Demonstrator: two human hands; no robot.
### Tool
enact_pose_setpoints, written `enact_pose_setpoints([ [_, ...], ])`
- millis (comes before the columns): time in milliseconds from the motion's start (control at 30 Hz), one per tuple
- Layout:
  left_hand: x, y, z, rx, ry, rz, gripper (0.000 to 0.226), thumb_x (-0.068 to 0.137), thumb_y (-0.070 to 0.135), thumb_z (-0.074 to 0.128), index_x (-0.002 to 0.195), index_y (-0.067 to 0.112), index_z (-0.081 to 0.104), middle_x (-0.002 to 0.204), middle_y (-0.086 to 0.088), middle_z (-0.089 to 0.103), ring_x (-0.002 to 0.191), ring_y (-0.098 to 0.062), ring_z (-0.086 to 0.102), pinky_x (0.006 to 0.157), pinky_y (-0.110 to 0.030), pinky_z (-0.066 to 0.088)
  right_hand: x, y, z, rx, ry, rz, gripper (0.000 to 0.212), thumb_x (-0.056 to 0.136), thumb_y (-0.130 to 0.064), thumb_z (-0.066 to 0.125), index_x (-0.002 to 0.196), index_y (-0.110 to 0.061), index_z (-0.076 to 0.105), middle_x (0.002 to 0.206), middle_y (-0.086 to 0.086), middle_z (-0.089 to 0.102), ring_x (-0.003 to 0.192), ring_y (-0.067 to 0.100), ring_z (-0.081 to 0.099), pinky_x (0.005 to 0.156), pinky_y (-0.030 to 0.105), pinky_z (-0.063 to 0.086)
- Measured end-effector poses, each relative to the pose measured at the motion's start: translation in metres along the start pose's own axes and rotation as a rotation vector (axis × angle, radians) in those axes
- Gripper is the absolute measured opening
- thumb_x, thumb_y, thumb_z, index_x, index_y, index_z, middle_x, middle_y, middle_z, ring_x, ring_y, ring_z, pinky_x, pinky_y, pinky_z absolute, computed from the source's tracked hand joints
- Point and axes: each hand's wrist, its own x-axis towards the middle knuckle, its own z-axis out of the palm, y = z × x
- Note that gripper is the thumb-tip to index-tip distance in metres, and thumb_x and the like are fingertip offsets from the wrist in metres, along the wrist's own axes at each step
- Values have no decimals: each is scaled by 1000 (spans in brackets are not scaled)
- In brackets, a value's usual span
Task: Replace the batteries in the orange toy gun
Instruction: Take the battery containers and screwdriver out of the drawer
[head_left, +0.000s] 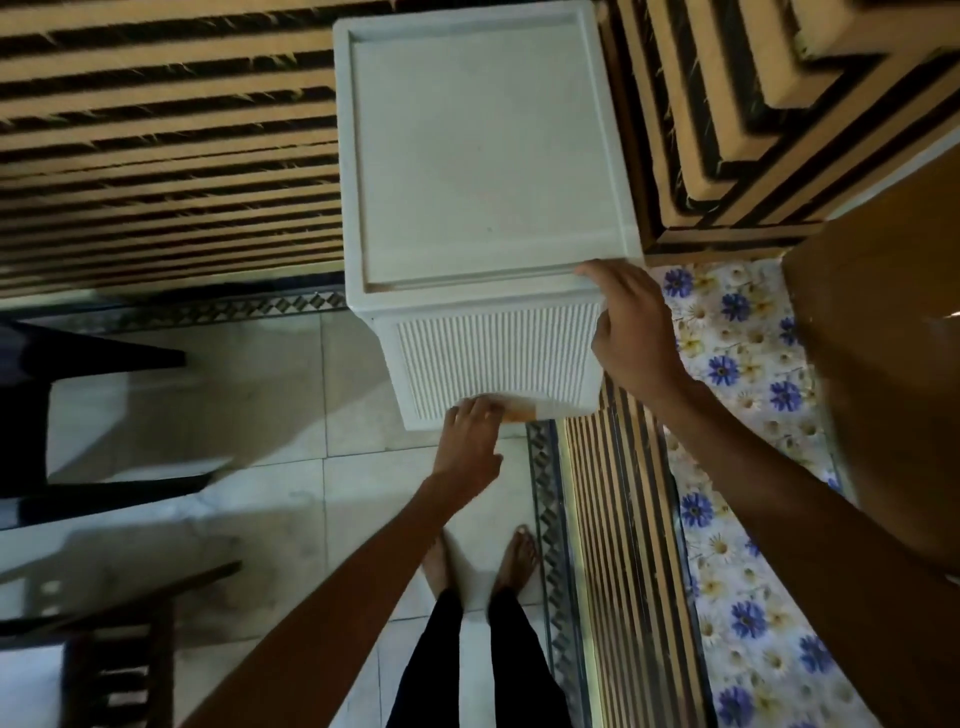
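At centre frame the right hand (631, 332) curls its grip over the near right corner of the white stool (483, 156), while the left hand (467, 441) sits against a blurred orange toy (521, 411) at the stool's lower front edge, its grip too blurred to tell.

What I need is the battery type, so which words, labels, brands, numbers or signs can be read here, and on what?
No text can be read anywhere in this view.
white stool: plain top and ribbed side, no lettering.
orange object at the left hand: blurred and mostly hidden, so any marking is unreadable.
floral cloth: flowers only, no words.
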Motion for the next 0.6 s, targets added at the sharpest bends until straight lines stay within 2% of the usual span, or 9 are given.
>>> enact_pose_setpoints([
  [133,-51,26,-16,-60,77,17,55,69,7,80,119,16,59,125,-8,55,108,-26,50,92,-38,47,5,1,-12,48,-165,66,74,63,22,46,132,-3,57,132,17,57,127,34,50,108,39,42],
  [233,-65,39,-47,1,178,22,45,68,-2,73,109,12,61,112,-9,59,96,-26,51,79,-37,45,9,-1,-16,65,-231,109,69,70,21,46,134,-3,56,135,18,55,130,33,48,111,39,39],
  [300,-62,40,-73,-3,254,38,43,65,-3,72,104,12,61,104,-8,59,91,-25,50,74,-36,43,10,-4,-18,68,-237,117,66,72,20,46,133,-3,57,134,18,55,129,32,49,112,33,37],
  [467,-37,40,-109,73,251,72,41,69,4,77,107,15,65,106,-5,62,95,-25,54,80,-38,46,15,-10,-22,71,-263,180,65,74,17,47,134,-7,58,134,16,55,128,29,50,111,31,38],
  [600,-9,38,-115,126,363,32,44,64,-1,76,104,16,67,102,-4,64,91,-25,56,76,-36,43,16,-5,-17,76,-249,176,67,73,17,50,134,-8,58,134,16,56,128,28,51,110,30,38],
])
